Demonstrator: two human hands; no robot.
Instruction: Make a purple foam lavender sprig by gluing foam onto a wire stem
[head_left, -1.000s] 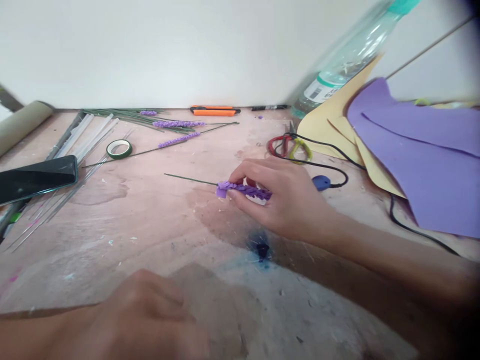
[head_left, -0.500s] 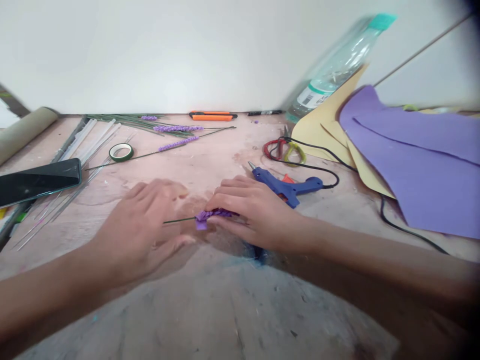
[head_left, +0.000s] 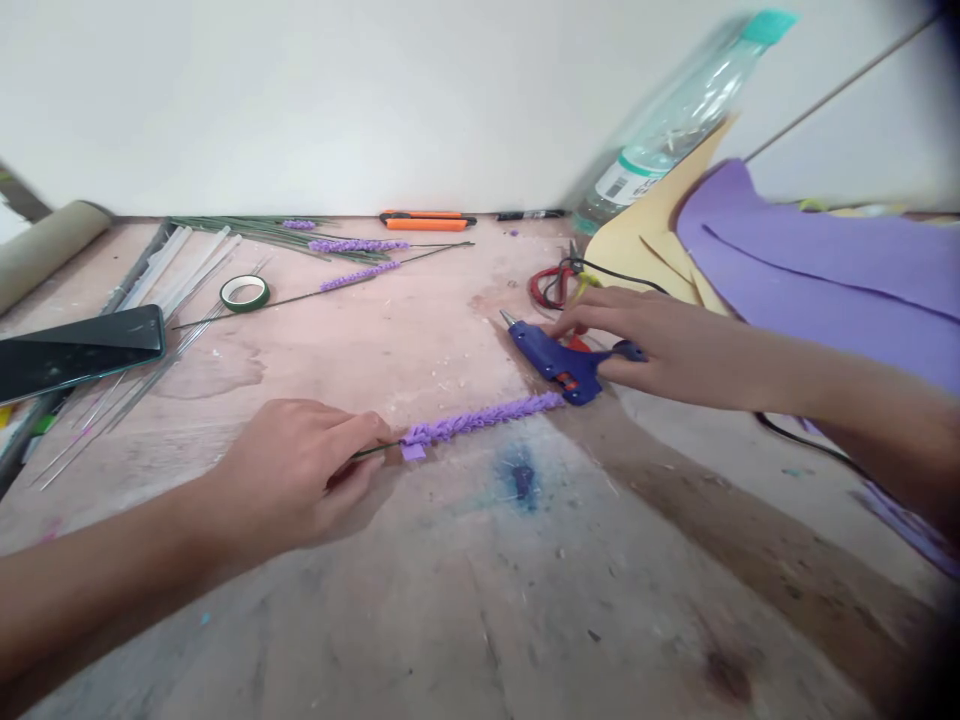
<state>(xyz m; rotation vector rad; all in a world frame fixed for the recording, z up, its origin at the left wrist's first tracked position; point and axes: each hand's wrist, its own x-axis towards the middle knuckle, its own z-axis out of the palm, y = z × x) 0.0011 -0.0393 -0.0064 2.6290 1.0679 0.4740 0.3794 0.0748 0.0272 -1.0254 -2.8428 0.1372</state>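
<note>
Purple spike [head_left: 480, 418] lies on the counter [head_left: 300, 640], left & nearer than glue gun [head_left: 536, 350], far tip right by gun's lower end (touching? can't tell). L hand [head_left: 300, 470] pinches its green stem [head_left: 377, 449]; R hand [head_left: 645, 335] curls over gun, can't tell if grip's firm. Progress, approx.: fringe looks mostly wrapped; small loose tab [head_left: 413, 452] at stem end seems unfixed, so prob. that bit's left. Counts: 1 spike w/ L hand + 3 other spikes [head_left: 360, 277] back-left of gun; 1 gun; 1 tape roll [head_left: 259, 303], 1 phone [head_left: 82, 350] left of gun; 1 orange cutter [head_left: 426, 224] back-left; 1 marker [head_left: 530, 215] behind; 1 bottle [head_left: 667, 140] back-right; scissors [head_left: 537, 290] just behind gun, no. of pairs unclear.
</note>
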